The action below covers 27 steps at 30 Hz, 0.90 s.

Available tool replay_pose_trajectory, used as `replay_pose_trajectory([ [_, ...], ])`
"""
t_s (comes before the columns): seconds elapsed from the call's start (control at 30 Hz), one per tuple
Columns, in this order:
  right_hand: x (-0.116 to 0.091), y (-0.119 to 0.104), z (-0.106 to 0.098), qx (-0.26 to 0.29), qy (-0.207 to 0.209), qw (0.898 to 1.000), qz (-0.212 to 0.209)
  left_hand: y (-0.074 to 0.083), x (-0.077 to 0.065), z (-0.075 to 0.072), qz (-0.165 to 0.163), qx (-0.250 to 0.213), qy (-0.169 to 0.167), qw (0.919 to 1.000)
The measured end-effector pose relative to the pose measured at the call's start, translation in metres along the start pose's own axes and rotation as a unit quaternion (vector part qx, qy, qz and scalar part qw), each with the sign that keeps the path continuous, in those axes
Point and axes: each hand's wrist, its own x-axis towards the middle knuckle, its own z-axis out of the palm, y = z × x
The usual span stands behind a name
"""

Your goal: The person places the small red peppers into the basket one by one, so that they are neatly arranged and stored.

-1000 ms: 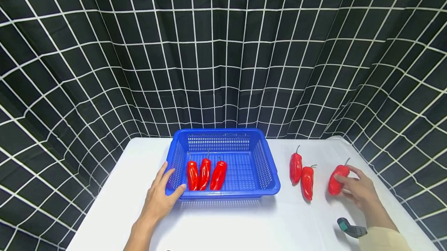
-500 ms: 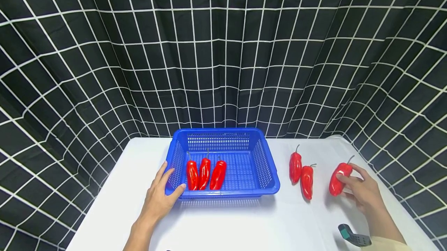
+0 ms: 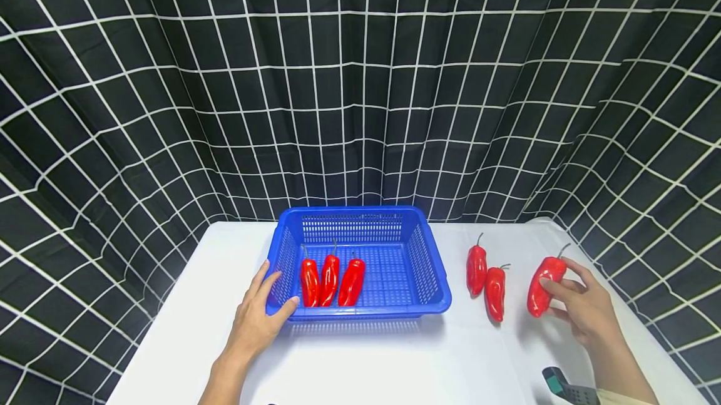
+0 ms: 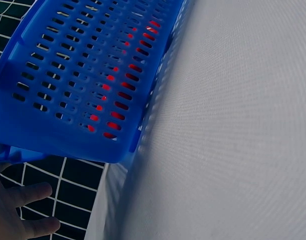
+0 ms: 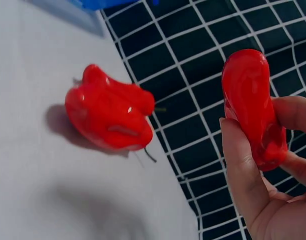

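Observation:
In the head view my right hand (image 3: 588, 305) holds a glossy red pepper (image 3: 546, 286) between thumb and fingers, its thin stem pointing up and away. The right wrist view shows this red pepper (image 5: 250, 105) raised, with a shadow on the cloth. Two more red peppers lie to its left, the farther pepper (image 3: 476, 270) and the nearer pepper (image 3: 495, 294). My left hand (image 3: 256, 317) rests at the near left corner of a blue basket (image 3: 372, 312), fingers spread along the side and thumb on the front rim. Three red peppers (image 3: 329, 280) lie inside, side by side.
A white cloth (image 3: 372, 367) covers the table. Behind and on both sides hangs a black curtain (image 3: 360, 92) with white grid lines. A dark strap-like device (image 3: 566, 386) with a green patch sits at the right wrist.
My right hand has lifted the red pepper from the table, tilted it and brought it slightly leftward. The left hand, the basket and the other peppers stay where they were.

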Motion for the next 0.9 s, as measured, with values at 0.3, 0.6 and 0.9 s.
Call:
replay_pose_trajectory([
  [0.3,-0.013,-0.010,0.007,0.009,-0.007,1.000,-0.017,0.001,0.000,0.000,0.003,0.000,0.002,1.0000],
  [0.6,-0.025,-0.022,0.016,0.010,-0.009,0.999,-0.045,0.001,0.000,-0.001,0.003,-0.001,0.001,1.0000],
  [0.9,-0.034,-0.031,0.021,0.022,-0.020,0.999,-0.046,0.001,0.000,0.000,0.003,-0.003,0.002,1.0000],
])
